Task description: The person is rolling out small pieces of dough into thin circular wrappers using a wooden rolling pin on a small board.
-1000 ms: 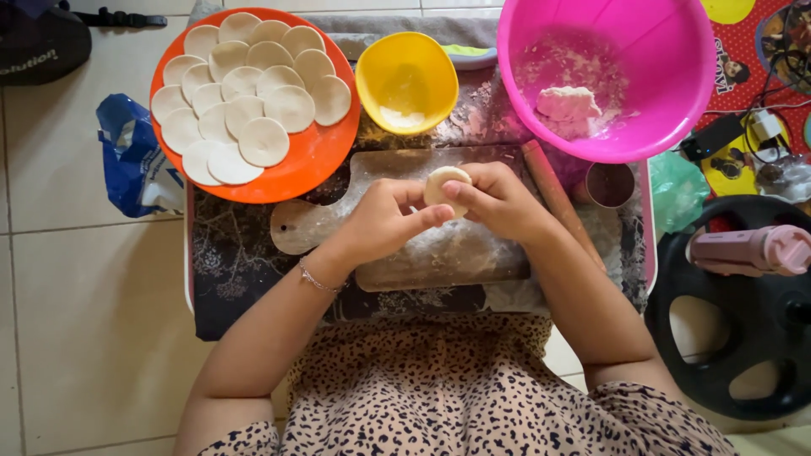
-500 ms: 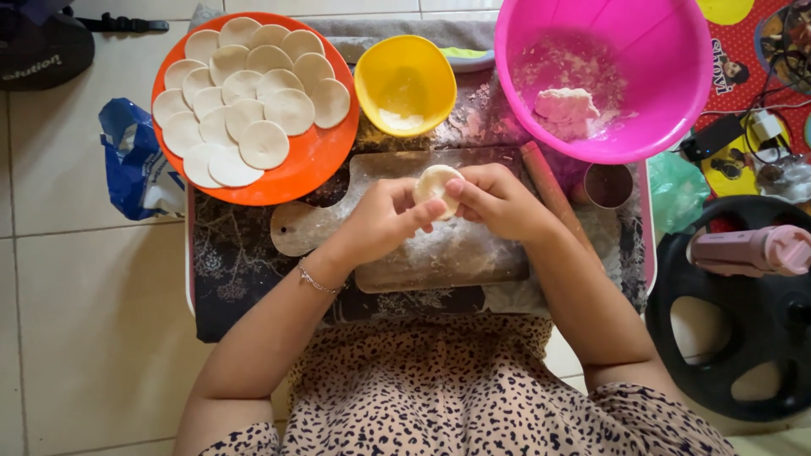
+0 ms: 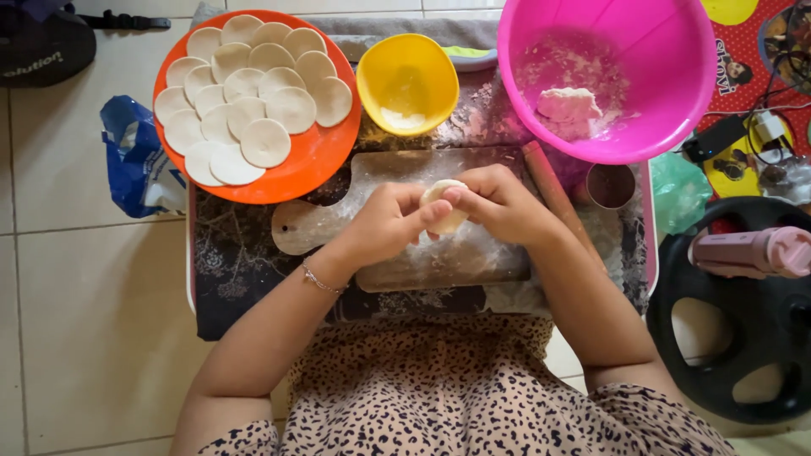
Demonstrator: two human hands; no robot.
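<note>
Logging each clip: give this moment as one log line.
left hand: on dough | right hand: on dough | under: board | near: orange plate, pink bowl

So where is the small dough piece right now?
In the head view, the small dough piece sits mid-frame, pinched between the left hand and right hand, above the floured wooden board, just below the yellow bowl.

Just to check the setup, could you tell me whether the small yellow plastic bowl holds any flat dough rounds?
No, the small yellow plastic bowl holds none; the flat dough rounds lie on the round orange plate.
</note>
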